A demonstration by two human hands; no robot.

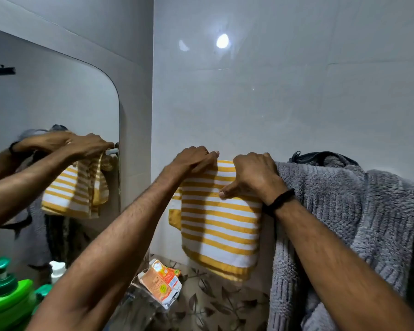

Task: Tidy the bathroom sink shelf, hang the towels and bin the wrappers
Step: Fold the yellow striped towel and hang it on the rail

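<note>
Towel (221, 218), yellow-and-white striped, hangs folded against the pale tiled wall (273, 91), its top edge at rail height; rail itself hidden behind cloth and hands. Left hand (193, 159) rests on the towel's upper left corner, fingers curled over the top edge, gripping the cloth; right hand (253, 176) closed on the upper right part, thumb pressed to the front face, fingers hooked over the top; black band (279, 199) on the right wrist. Grey towel (344, 211), thick and ribbed, draped just beside the striped one on its right, touching it along the side; a darker piece of cloth (320, 156) shows above the grey one. Below, on a leaf-patterned counter (225, 304), lies an orange-and-white wrapper (161, 281), crumpled, with clear plastic (139, 304) next to it. Mirror (53, 115) at left reflects arms and striped towel; green pump bottle (7, 297) and a white-capped bottle (57, 271) stand at lower left, partly behind the left forearm.
</note>
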